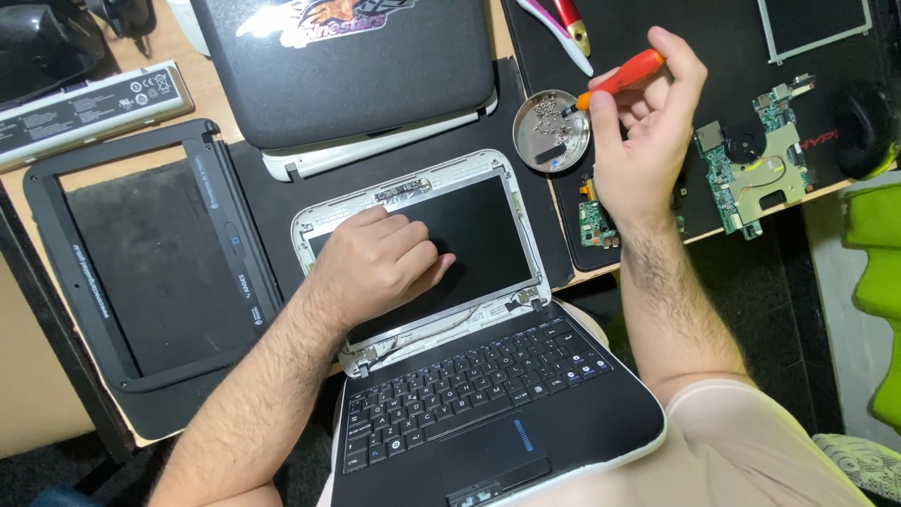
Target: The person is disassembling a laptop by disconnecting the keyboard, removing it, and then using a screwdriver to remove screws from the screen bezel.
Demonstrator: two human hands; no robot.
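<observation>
A small black netbook (488, 404) lies open on my lap and the table edge, its screen panel (488, 221) bare, with no bezel, inside a white lid frame. My left hand (380, 258) rests flat on the screen's left half. My right hand (648, 122) is raised over the table, gripping a screwdriver with an orange handle (624, 77). Its tip points down-left into a round metal dish (552, 131) holding several small screws.
A black screen bezel frame (141, 253) lies at the left, a laptop battery (89, 105) above it. A closed dark laptop (347, 66) sits at the back. Green circuit boards (760, 160) lie on a black mat at the right.
</observation>
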